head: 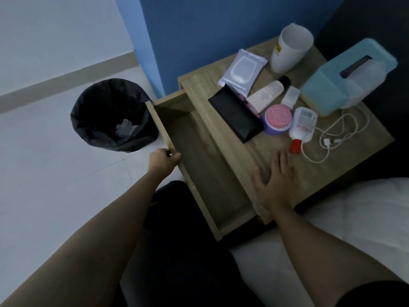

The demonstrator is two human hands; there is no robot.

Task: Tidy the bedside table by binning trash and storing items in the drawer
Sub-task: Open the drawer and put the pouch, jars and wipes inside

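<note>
The wooden bedside table (345, 156) has its drawer (199, 156) pulled out, and the drawer looks bare inside. My left hand (163, 161) grips the drawer's front panel. Flat on the tabletop near its front edge rests my right hand (276, 180), fingers spread. On the table lie a black case (236, 116), a wipes pack (242, 70), a cream tube (266, 94), a pink-lidded purple jar (277, 119), a white bottle with a red cap (302, 127) and a white cable (336, 134).
A black-lined bin (110, 114) holding crumpled trash stands on the pale floor left of the drawer. A white cup (290, 47) and a teal tissue box (347, 78) occupy the table's back. A blue wall rises behind; white bedding (354, 218) lies at the right.
</note>
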